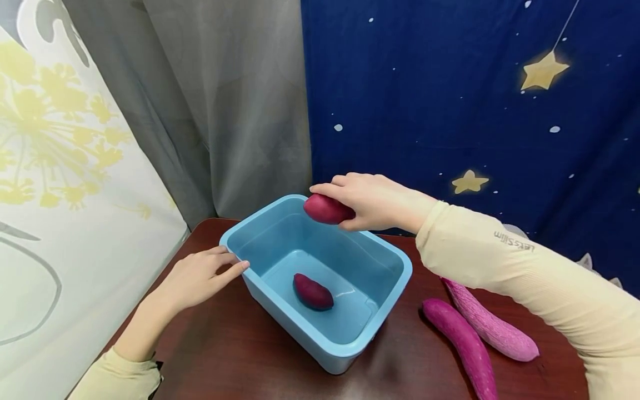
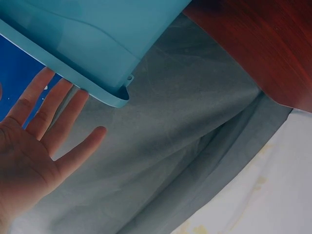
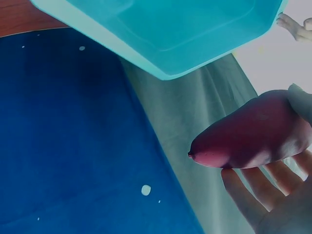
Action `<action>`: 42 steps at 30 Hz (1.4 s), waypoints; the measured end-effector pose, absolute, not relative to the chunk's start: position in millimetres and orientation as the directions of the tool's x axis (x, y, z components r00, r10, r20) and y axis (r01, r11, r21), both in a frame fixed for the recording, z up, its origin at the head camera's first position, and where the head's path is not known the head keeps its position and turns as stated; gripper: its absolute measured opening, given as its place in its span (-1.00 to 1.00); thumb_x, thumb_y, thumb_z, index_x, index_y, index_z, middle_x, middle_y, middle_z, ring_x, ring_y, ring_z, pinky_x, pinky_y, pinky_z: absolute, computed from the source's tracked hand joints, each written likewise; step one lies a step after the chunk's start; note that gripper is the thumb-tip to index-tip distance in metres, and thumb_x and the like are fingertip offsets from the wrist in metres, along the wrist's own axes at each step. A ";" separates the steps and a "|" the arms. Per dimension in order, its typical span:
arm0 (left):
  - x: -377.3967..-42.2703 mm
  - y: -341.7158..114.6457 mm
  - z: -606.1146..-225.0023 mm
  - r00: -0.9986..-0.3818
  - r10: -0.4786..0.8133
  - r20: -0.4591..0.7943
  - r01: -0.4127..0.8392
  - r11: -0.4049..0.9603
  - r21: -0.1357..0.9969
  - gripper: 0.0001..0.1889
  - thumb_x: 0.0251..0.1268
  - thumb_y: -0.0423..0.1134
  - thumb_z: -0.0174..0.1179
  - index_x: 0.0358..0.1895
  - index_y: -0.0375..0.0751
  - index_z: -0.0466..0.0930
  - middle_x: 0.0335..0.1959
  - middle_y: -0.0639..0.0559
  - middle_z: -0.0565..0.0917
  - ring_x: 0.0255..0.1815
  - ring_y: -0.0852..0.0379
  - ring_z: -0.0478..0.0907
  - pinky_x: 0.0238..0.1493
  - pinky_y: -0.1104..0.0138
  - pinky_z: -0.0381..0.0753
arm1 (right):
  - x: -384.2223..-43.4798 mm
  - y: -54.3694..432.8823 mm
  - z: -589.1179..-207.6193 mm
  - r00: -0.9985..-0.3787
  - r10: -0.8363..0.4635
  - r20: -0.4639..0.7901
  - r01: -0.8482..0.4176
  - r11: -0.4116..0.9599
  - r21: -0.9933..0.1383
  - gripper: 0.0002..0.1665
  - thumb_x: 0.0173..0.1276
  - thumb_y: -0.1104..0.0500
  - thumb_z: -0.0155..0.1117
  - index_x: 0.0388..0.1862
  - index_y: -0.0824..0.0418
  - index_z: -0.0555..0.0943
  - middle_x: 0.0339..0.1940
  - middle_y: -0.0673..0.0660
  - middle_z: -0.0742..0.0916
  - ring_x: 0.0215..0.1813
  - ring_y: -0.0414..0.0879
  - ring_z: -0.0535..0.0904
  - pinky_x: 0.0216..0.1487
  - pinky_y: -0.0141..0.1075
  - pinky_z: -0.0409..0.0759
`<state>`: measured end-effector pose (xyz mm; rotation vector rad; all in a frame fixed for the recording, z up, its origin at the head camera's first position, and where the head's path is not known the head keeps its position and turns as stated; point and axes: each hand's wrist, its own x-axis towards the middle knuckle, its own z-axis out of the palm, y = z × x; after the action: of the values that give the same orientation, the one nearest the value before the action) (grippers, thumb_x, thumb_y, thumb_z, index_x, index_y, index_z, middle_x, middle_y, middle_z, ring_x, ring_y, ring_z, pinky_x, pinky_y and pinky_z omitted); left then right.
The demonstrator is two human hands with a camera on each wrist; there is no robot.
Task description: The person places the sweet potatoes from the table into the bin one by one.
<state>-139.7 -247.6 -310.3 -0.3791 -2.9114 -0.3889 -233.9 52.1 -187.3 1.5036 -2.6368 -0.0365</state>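
Observation:
My right hand (image 1: 377, 201) grips a red-purple sweet potato (image 1: 327, 209) above the far side of a light blue plastic tub (image 1: 327, 345). In the right wrist view the sweet potato (image 3: 253, 131) lies between the thumb and the fingers, its pointed end sticking out. A second, darker sweet potato (image 1: 313, 292) lies on the tub's floor. My left hand (image 1: 197, 278) rests its fingertips on the tub's left rim. The left wrist view shows those fingers (image 2: 63, 122) nearly straight and spread against the rim (image 2: 92, 90).
To the tub's right, a smooth long purple eggplant (image 1: 462, 344) and a bumpy pink long vegetable (image 1: 495, 328) lie on the dark red wooden table (image 1: 220, 350). Behind stand a grey curtain (image 1: 255, 111) and a blue starry curtain (image 1: 425, 111). A white patterned cloth (image 1: 75, 233) hangs at the left.

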 end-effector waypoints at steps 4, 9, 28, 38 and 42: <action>-139.8 -247.0 -310.1 -0.949 0.231 0.214 0.279 0.932 0.231 -0.55 0.21 0.18 -0.06 -0.16 -0.07 0.62 -0.20 0.07 0.54 -0.23 0.08 0.51 -0.38 0.09 0.44 | -234.6 45.0 -191.2 -0.499 -0.864 0.072 -0.862 0.503 0.056 -0.16 -0.04 0.06 0.40 0.26 0.05 0.28 -0.10 0.05 0.52 -0.11 -0.06 0.40 -0.22 -0.22 0.47; -140.1 -247.0 -310.3 -0.949 0.231 0.215 0.279 0.933 0.229 -0.55 0.20 0.18 -0.06 -0.16 -0.08 0.62 -0.19 0.06 0.54 -0.23 0.07 0.51 -0.38 0.09 0.45 | -235.5 34.8 -195.1 -0.497 -0.865 0.065 -0.865 0.500 0.040 -0.15 -0.04 0.06 0.40 0.27 0.03 0.27 -0.11 0.04 0.52 -0.12 -0.08 0.40 -0.21 -0.24 0.46; -138.9 -245.7 -310.1 -0.953 0.222 0.208 0.270 0.933 0.239 -0.56 0.19 0.20 -0.06 -0.18 -0.05 0.62 -0.22 0.10 0.54 -0.26 0.11 0.51 -0.38 0.11 0.46 | -242.9 -6.7 -220.6 -0.491 -0.871 0.021 -0.869 0.491 0.064 -0.11 -0.04 -0.05 0.39 0.28 -0.07 0.22 -0.01 -0.04 0.49 -0.05 -0.17 0.39 -0.18 -0.38 0.42; -139.0 -245.4 -310.1 -0.952 0.225 0.208 0.272 0.933 0.237 -0.55 0.19 0.19 -0.05 -0.16 -0.07 0.62 -0.20 0.07 0.54 -0.24 0.08 0.51 -0.36 0.10 0.46 | -252.7 -21.3 -238.1 -0.482 -0.876 -0.002 -0.876 0.482 0.010 -0.11 -0.03 -0.01 0.39 0.30 -0.04 0.22 0.03 0.00 0.49 -0.03 -0.14 0.38 -0.15 -0.33 0.43; -138.5 -244.7 -310.0 -0.949 0.231 0.213 0.281 0.928 0.245 -0.55 0.19 0.18 -0.04 -0.16 -0.08 0.62 -0.21 0.07 0.55 -0.23 0.08 0.51 -0.34 0.11 0.47 | -255.7 -25.9 -248.1 -0.497 -0.867 -0.035 -0.867 0.498 -0.022 -0.11 -0.01 -0.01 0.39 0.30 -0.05 0.21 0.04 0.02 0.48 -0.02 -0.14 0.35 -0.14 -0.31 0.44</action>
<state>-138.5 -244.7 -310.0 -0.3888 -2.9057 -0.4081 -255.7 -25.9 -248.1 1.5951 -2.7538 0.0022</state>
